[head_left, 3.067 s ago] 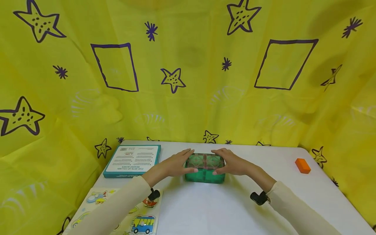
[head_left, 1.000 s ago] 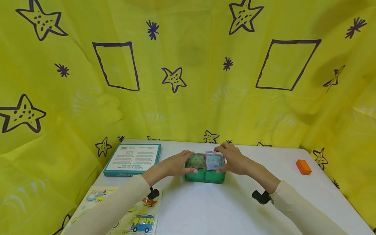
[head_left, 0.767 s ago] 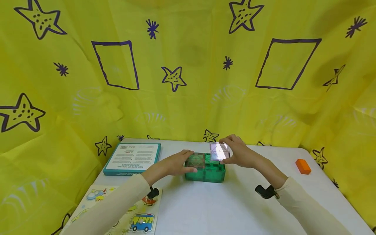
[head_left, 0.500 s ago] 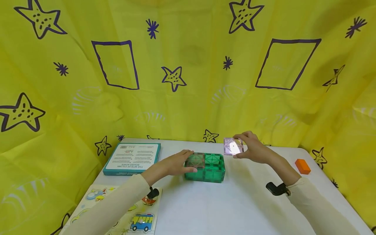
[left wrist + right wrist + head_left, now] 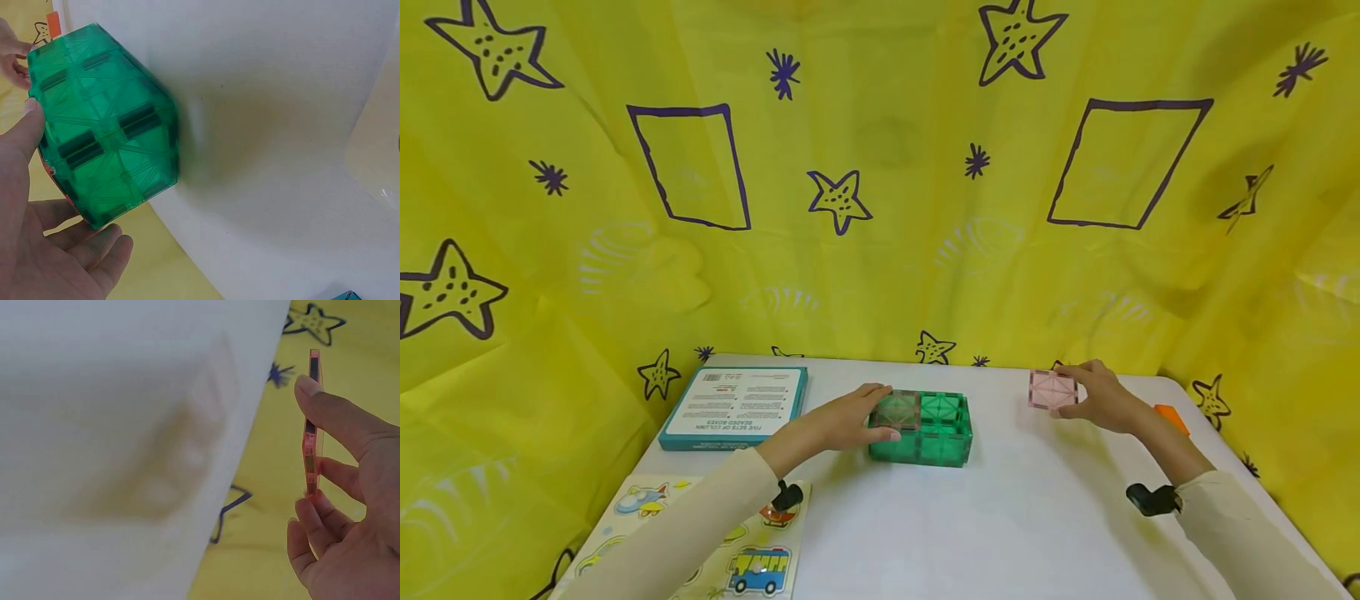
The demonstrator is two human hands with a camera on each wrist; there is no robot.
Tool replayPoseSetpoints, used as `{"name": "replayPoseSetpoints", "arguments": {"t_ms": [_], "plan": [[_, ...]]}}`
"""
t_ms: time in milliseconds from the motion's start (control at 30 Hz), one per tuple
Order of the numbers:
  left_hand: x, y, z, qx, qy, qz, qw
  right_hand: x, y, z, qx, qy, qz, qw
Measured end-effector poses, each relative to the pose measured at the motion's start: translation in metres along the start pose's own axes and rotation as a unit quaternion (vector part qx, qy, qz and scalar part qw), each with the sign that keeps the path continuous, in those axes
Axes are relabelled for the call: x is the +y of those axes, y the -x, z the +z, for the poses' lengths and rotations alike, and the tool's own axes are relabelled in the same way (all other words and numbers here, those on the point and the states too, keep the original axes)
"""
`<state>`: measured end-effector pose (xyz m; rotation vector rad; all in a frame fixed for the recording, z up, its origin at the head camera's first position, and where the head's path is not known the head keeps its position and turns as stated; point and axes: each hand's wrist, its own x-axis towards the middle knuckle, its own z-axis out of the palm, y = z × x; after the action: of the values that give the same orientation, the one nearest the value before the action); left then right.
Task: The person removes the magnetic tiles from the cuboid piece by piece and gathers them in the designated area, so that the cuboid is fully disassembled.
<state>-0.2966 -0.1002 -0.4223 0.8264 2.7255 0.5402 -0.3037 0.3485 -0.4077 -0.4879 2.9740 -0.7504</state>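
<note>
Head view gives me both hands over the worktop (image 5: 1000, 517): the right hand (image 5: 1101, 398) pinches a pink tile (image 5: 1052, 390) between thumb and fingers, and the left hand (image 5: 850, 421) grips the left end of a green block (image 5: 943, 446), thumb on the near side. Right wrist view shows me that tile edge-on, apparently lifted off the surface. The relation I would watch is the gap: the block's long axis runs left to right, its free end facing the pink tile, which is well apart to the right; the left hand is the nearer one, touching the block. A reddish tile (image 5: 900, 407) covers its top-left part; whether the right part is open on top I cannot tell. Farther out I see an orange block (image 5: 1172, 417) partly behind the right forearm, a teal-edged box (image 5: 737, 408) and a puzzle board (image 5: 786, 536) at left, and a yellow drape (image 5: 895, 275) behind everything.
</note>
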Motion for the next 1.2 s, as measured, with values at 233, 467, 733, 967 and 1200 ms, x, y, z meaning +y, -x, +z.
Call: {"name": "replayPoseSetpoints", "arguments": {"t_ms": [233,467,733,967,1200], "plan": [[-0.001,0.000,0.001,0.000,0.006,-0.002,1.0000,0.037,0.006,0.000,-0.007,0.019,0.026,0.9995],[-0.002,0.000,0.002,-0.003,0.008,-0.006,0.9999,0.067,0.005,0.000,-0.027,0.042,0.040,0.9979],[-0.001,0.002,0.001,-0.003,0.005,-0.010,0.9999,0.076,0.000,-0.007,-0.077,0.060,0.046,0.9942],[0.001,0.001,0.000,-0.002,0.005,-0.007,1.0000,0.078,-0.004,-0.010,-0.102,0.082,0.034,0.9909],[0.000,0.002,0.000,-0.001,0.004,-0.006,1.0000,0.082,-0.009,-0.010,-0.131,0.066,0.058,0.9875]]}}
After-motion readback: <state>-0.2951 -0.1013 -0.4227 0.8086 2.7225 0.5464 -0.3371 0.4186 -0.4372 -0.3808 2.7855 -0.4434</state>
